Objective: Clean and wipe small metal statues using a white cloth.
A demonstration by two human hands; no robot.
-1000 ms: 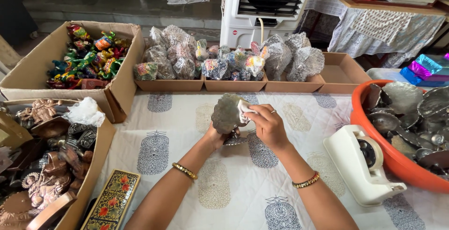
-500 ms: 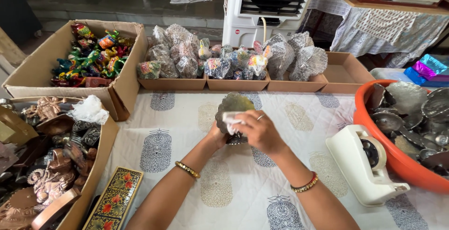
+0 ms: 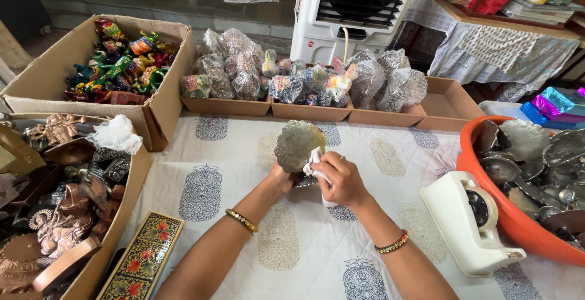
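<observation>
Since half a second ago, both hands sit slightly lower with the cloth pressed against the ornament's right edge.
Left hand (image 3: 281, 175) grips the upright leaf-shaped metal ornament (image 3: 298, 145) from beneath, above the worktop (image 3: 201, 153); right hand (image 3: 342, 179) clutches the white cloth (image 3: 312, 161); tape dispenser (image 3: 472, 224) lies right.

Printed tablecloth (image 3: 231, 172) carries cardboard boxes (image 3: 158, 102), tape dispenser (image 3: 469, 224), orange tub (image 3: 487, 214).

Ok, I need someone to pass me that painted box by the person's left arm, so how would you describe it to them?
Start at the printed white tablecloth and go to its near left edge, beside the cardboard box of bronze-coloured figures. There, by the left forearm, lies the long flat box. It alone is dark, with red and orange flowers inside a gold border.
</observation>
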